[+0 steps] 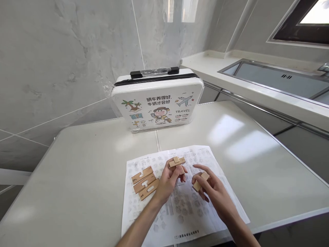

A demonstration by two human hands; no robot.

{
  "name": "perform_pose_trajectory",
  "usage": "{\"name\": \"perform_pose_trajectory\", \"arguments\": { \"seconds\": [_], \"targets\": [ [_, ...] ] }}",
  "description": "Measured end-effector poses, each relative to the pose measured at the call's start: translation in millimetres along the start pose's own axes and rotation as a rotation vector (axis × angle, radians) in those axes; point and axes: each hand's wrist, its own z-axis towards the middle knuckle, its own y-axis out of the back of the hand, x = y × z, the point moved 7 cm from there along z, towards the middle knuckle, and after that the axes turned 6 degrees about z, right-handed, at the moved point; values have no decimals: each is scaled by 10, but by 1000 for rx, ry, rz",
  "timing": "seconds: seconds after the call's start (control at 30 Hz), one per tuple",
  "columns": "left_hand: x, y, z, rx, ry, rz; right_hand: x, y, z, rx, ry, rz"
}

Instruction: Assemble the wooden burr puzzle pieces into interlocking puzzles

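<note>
My left hand (171, 178) is closed around a few wooden puzzle pieces (177, 161) fitted crosswise over each other, held above the printed sheet (190, 206). To its right, my right hand (209, 183) pinches a single short wooden puzzle piece (200, 181) between thumb and fingers, with the index finger stretched toward the left hand. The two hands are apart. Left of my left hand, three flat notched wooden pieces (144, 183) lie side by side on the sheet, with numbers marked on them.
A white cartoon-printed case (159, 103) with a black handle, partly wrapped in clear plastic, stands at the back of the white table (84, 164) near the grey wall. A counter with a sink (272, 79) runs along the right.
</note>
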Motion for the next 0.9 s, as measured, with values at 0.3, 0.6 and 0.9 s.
{"name": "perform_pose_trajectory", "arguments": {
  "seconds": [0.3,0.6,0.9],
  "targets": [
    [28,-5,-47,13,44,-6,74,85,118,30,59,53],
    [-4,-85,-111,65,-107,368,162,235,106,-107,203,-492],
    [-40,-89,-108,57,-152,455,153,200,64,-83,172,-399]
  ]
}}
